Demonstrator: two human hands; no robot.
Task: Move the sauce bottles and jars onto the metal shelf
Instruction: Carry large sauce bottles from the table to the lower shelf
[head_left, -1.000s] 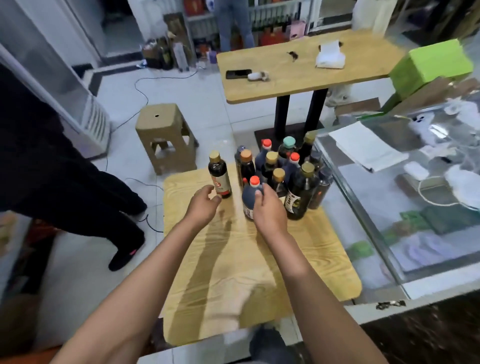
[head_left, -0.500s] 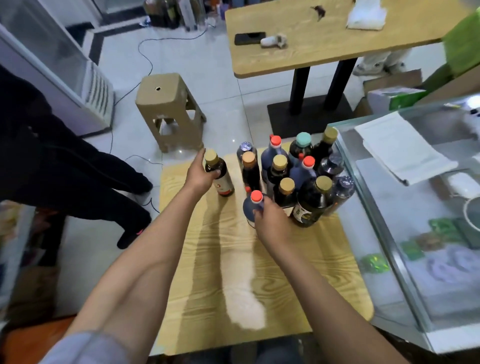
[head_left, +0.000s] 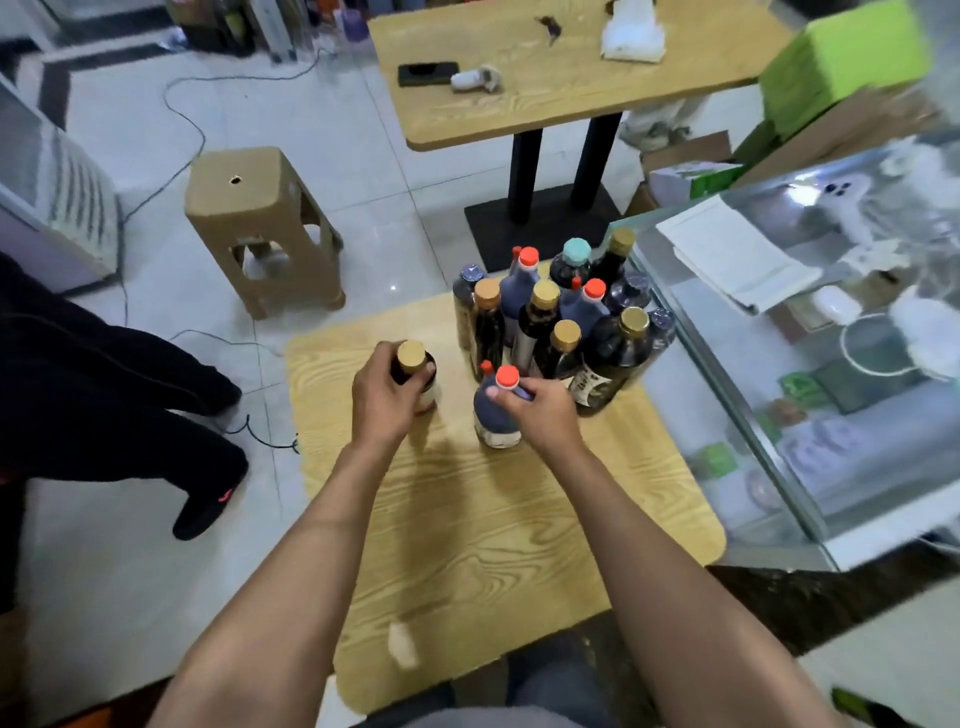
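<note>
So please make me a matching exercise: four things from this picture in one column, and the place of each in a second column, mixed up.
Things:
1. gold-cap bottle
2. red-cap bottle
3. phone
4. stool

Places:
A. on the far table
B. in the left hand
C. on the tiled floor
D. in the right hand

Pairs: 1-B, 2-D, 3-A, 4-C
</note>
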